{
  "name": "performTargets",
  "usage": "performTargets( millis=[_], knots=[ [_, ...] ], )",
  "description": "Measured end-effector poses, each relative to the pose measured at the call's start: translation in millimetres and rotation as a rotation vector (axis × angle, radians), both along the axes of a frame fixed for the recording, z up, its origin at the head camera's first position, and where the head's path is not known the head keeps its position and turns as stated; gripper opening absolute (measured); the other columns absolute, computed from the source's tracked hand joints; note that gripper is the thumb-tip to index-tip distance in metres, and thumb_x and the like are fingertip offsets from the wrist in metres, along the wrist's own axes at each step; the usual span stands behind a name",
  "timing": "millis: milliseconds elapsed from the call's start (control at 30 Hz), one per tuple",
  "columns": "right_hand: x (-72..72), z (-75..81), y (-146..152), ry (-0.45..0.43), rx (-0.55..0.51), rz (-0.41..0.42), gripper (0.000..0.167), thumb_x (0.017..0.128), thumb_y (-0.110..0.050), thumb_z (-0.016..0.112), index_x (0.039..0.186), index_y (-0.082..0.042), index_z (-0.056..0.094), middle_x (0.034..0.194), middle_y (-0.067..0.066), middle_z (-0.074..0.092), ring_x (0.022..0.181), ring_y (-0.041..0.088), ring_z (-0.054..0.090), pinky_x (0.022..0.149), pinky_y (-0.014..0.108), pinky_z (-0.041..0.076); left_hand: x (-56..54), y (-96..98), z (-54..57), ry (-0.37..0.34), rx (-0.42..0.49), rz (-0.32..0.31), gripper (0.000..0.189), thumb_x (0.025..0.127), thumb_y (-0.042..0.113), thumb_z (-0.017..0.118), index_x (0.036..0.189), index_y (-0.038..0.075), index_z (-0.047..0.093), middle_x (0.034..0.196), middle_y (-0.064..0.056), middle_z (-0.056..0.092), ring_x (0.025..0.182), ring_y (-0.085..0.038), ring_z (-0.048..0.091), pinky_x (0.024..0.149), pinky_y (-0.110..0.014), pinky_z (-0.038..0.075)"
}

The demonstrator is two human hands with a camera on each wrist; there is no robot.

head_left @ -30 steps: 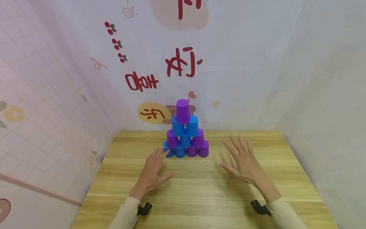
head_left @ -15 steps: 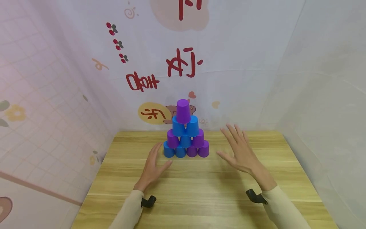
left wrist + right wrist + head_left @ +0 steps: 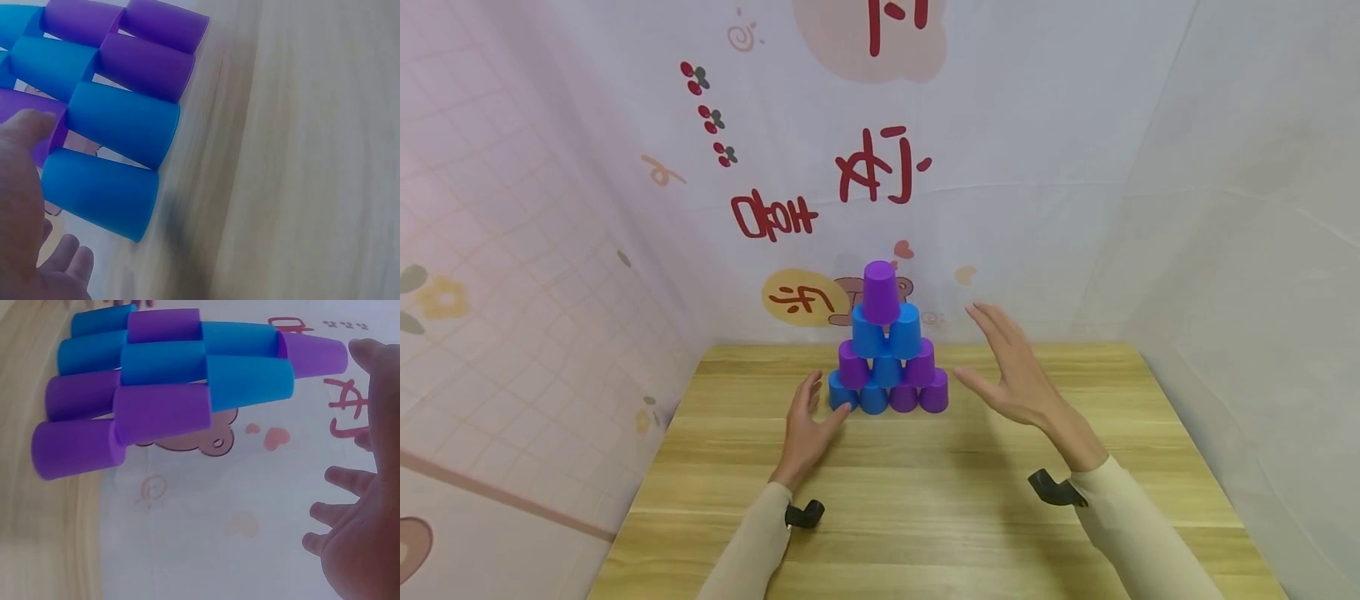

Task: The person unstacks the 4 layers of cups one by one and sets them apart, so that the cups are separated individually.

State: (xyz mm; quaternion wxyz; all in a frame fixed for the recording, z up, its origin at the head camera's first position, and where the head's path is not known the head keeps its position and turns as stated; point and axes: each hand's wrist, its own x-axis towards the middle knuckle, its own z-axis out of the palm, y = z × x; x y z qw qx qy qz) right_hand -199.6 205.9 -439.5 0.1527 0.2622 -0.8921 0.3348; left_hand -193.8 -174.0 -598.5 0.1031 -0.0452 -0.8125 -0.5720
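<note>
While the desk (image 3: 895,517) fills the lower part of the frame, a pyramid of upturned cups (image 3: 886,368) stands just below centre.
Left of centre, the left hand (image 3: 803,435), and right of it, the right hand (image 3: 1021,385), are both loosely spread, holding nothing; whether the left touches a cup, I cannot tell. Probably light, stiff and smooth, the cups look easy to topple; the top purple cup (image 3: 881,293) seems best pinched by its sides.
</note>
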Motion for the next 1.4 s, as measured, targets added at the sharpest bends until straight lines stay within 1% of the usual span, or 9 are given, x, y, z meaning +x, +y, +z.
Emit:
performTargets(
  millis=[167,333,500,733,900,967,1167,1233,1400],
  knots=[
    [-4.6,10.8,-8,-0.016,-0.065,0.013,0.094,0.102,-0.035,0.08,0.18,-0.028,0.029,0.186,0.01,0.035,0.172,0.04,0.033,0.138,0.075,0.031,-7.8,5.6,-8.4,-0.016,0.036,0.035,0.086,0.101,0.02,0.088,0.172,0.006,0.041,0.175,-0.021,0.048,0.165,-0.044,0.047,0.138,-0.06,0.041],
    [-7.3,20.6,-17,-0.017,-0.11,0.013,0.091,0.102,-0.035,0.081,0.179,-0.029,0.033,0.184,0.009,0.039,0.17,0.039,0.039,0.136,0.074,0.035,-13.3,9.5,-13.7,-0.025,0.06,0.04,0.085,0.101,0.018,0.088,0.171,0.001,0.041,0.174,-0.026,0.048,0.165,-0.045,0.048,0.139,-0.058,0.041],
    [-12.3,28.9,-24,-0.004,-0.164,0.029,0.088,0.1,-0.032,0.082,0.176,-0.023,0.038,0.18,0.009,0.045,0.163,0.04,0.048,0.133,0.073,0.04,-17.9,12.7,-18.4,-0.027,0.07,0.05,0.083,0.1,0.015,0.088,0.169,0.0,0.044,0.172,-0.023,0.052,0.162,-0.044,0.051,0.138,-0.056,0.043],
    [-16.8,38.4,-31,-0.046,-0.192,0.033,0.084,0.102,-0.035,0.079,0.176,-0.025,0.04,0.18,0.008,0.046,0.163,0.039,0.049,0.132,0.077,0.039,-23.9,15.3,-25.6,0.009,0.082,0.055,0.078,0.099,0.008,0.089,0.165,-0.002,0.049,0.165,-0.023,0.059,0.157,-0.045,0.058,0.134,-0.055,0.048],
    [-20.6,43.4,-36,-0.073,-0.208,0.041,0.083,0.103,-0.038,0.078,0.175,-0.025,0.04,0.18,0.005,0.047,0.164,0.037,0.049,0.133,0.075,0.04,-24.3,15.6,-28.8,0.026,0.084,0.06,0.075,0.099,0.008,0.089,0.163,-0.002,0.052,0.163,-0.023,0.062,0.153,-0.046,0.061,0.132,-0.058,0.05],
    [-22.2,45.1,-39,-0.081,-0.216,0.044,0.083,0.103,-0.038,0.078,0.175,-0.026,0.04,0.18,0.004,0.047,0.164,0.036,0.049,0.133,0.073,0.04,-24.1,15.2,-29.8,0.025,0.082,0.062,0.074,0.099,0.009,0.089,0.163,0.0,0.053,0.162,-0.022,0.062,0.153,-0.045,0.062,0.132,-0.058,0.051],
    [-26.1,50.8,-48,-0.103,-0.254,0.065,0.086,0.1,-0.039,0.082,0.175,-0.03,0.041,0.179,0.0,0.049,0.164,0.035,0.05,0.134,0.066,0.044,-25.3,13.9,-31.7,0.027,0.071,0.052,0.073,0.1,0.011,0.088,0.163,0.002,0.053,0.162,-0.021,0.063,0.153,-0.044,0.062,0.132,-0.059,0.05],
    [-28.0,52.5,-52,-0.11,-0.263,0.075,0.087,0.099,-0.038,0.084,0.174,-0.03,0.041,0.178,0.0,0.049,0.163,0.035,0.051,0.135,0.064,0.044,-25.1,13.7,-31.5,0.022,0.069,0.052,0.072,0.1,0.012,0.088,0.163,0.002,0.054,0.162,-0.021,0.063,0.153,-0.044,0.062,0.132,-0.059,0.05],
    [-33.5,56.5,-62,-0.14,-0.271,0.093,0.09,0.098,-0.036,0.087,0.175,-0.031,0.04,0.179,0.001,0.049,0.163,0.035,0.051,0.135,0.064,0.045,-23.5,13.6,-30.3,-0.009,0.06,0.055,0.069,0.102,0.013,0.087,0.163,0.008,0.055,0.162,-0.021,0.064,0.153,-0.042,0.062,0.132,-0.059,0.05]
  ],
)
